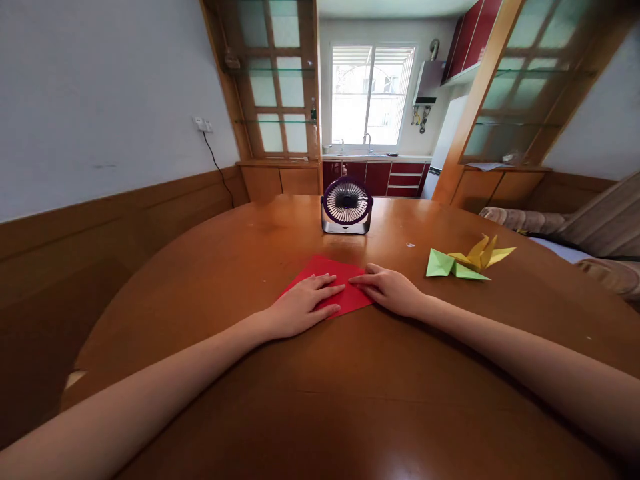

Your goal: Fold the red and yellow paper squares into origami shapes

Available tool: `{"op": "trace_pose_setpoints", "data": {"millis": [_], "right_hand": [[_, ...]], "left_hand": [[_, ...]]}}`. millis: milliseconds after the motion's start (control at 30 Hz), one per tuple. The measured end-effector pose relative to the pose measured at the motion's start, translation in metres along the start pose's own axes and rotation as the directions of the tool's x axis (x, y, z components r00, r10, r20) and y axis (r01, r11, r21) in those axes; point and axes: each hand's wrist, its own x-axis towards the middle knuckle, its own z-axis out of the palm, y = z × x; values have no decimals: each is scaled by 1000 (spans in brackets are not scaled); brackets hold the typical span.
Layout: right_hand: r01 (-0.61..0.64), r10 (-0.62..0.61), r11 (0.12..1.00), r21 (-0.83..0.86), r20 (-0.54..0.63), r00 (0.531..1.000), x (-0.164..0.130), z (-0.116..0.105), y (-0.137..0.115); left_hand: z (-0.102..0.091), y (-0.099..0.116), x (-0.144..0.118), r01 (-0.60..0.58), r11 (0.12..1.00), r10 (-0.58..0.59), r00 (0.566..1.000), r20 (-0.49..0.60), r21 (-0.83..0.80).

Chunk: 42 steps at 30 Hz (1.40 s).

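Red paper point(353, 299) lies flat, apparently unfinished, under the spread left hand point(300, 301) and half-curled right hand point(394, 289), whose grip is unclear.

Your single view looks from your head, facing forward and down across the table point(310, 413), wide enough to take in the left wall point(100, 87) and the right wall point(597, 110). It sits near, behind and above your left hand point(303, 303) and right hand point(395, 291), with both forearms point(150, 393) running in from near left and near right. Past the fan point(347, 202) it reaches the far window point(353, 97).
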Motion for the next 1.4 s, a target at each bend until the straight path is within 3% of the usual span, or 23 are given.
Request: {"op": "trace_pose_setpoints", "data": {"millis": [700, 967, 1233, 1400], "right_hand": [[47, -44, 998, 49, -65, 997, -5, 7, 8], [31, -27, 998, 62, -56, 998, -6, 4, 4], [85, -13, 926, 367, -193, 981, -8, 0, 6], [73, 30, 804, 590, -163, 986, -9, -6, 9]], "left_hand": [[-2, -5, 2, 10, 992, -9, 1000, 12, -123], [-9, -3, 1, 18, 983, -5, 998, 70, -182], [-6, -7, 0, 3, 974, -2, 1000, 4, -228], [-7, -4, 0, -151, 956, 118, 983, -141, -251]]}}
